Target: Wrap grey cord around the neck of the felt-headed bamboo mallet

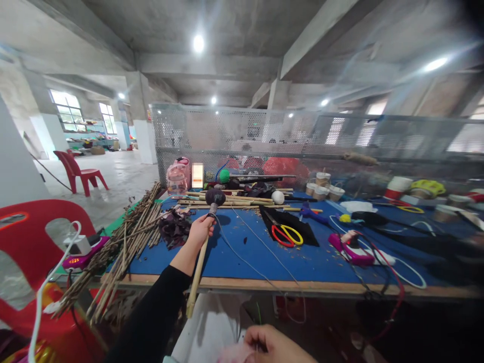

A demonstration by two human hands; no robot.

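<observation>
My left hand is closed around a pale wooden stick near its top, holding it upright over the blue table. The stick carries a dark purple ball-shaped head. A thin wire trails from below the head across the table. My right hand is low at the bottom edge, fingers curled together on something pinkish that I cannot make out.
A bundle of dry twigs lies on the table's left edge. Red and yellow scissors rest on black cloth. A pink glue gun with cables, cups, more sticks and a mesh fence stand behind. Red chair at left.
</observation>
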